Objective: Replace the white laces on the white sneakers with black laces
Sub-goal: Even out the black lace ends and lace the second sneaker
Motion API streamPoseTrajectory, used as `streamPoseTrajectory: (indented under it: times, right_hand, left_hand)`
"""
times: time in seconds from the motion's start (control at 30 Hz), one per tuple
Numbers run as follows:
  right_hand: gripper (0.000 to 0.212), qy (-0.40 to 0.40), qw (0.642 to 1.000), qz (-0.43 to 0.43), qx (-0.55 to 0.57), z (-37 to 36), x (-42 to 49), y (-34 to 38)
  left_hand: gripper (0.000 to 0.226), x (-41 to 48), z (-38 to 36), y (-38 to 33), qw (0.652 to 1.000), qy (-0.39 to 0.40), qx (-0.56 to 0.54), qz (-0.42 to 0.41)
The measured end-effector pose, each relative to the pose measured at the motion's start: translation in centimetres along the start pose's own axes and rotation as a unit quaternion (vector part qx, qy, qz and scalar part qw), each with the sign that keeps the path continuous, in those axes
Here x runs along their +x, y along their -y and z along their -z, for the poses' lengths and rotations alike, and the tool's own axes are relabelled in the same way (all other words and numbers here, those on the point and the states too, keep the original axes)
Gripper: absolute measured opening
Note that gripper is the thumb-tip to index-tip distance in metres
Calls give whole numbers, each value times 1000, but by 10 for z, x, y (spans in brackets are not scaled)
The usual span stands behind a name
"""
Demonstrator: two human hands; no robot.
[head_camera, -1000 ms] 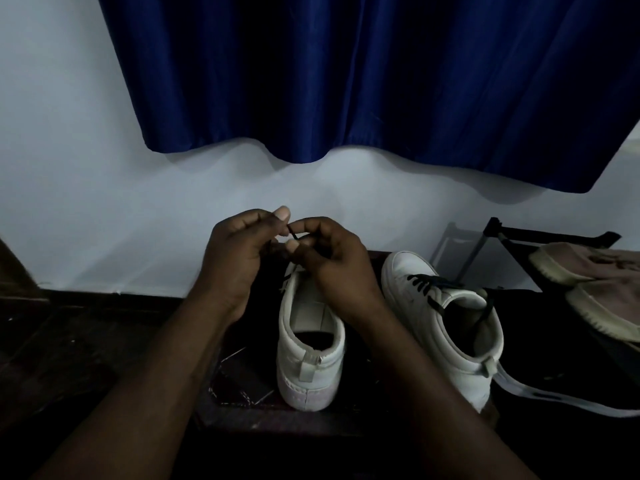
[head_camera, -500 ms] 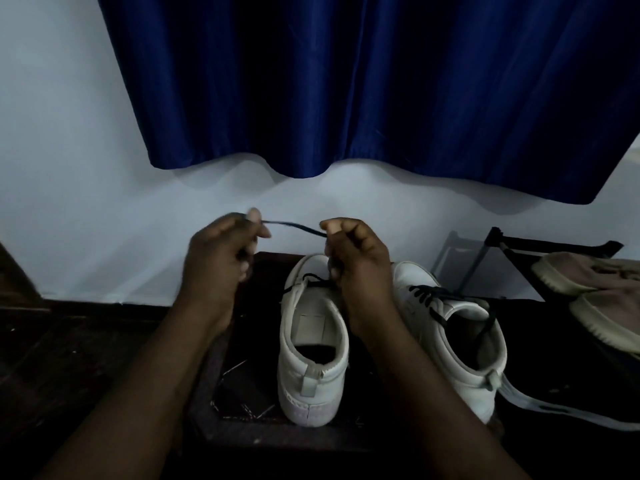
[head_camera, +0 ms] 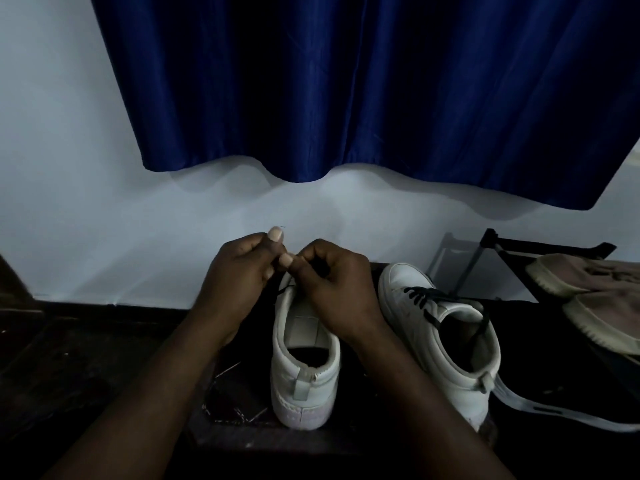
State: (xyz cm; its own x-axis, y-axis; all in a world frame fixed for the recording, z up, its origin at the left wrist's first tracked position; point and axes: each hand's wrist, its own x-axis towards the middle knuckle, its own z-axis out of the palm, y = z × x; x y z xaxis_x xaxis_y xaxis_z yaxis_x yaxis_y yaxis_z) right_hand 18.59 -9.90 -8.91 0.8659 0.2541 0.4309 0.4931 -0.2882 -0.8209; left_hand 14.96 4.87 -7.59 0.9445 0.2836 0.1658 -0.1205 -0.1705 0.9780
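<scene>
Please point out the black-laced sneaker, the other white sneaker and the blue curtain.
black-laced sneaker (head_camera: 415,341), head view, on its side panel.
other white sneaker (head_camera: 304,329), head view, on its tongue.
blue curtain (head_camera: 346,88), head view, on its middle folds.

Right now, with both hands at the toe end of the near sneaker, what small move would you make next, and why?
Probably feed the black lace through the next eyelet up. Both the left hand and right hand seem to pinch it over the near sneaker, whose tongue is bare, while the other sneaker already carries black lacing.
</scene>
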Motion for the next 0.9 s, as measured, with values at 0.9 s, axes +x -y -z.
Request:
streamPoseTrajectory:
  times: [0.9]
  right_hand:
    - [4, 55, 995, -35, 79, 3, -1, -4]
  left_hand:
    - [21, 2, 8, 5, 998, -27, 34, -55]
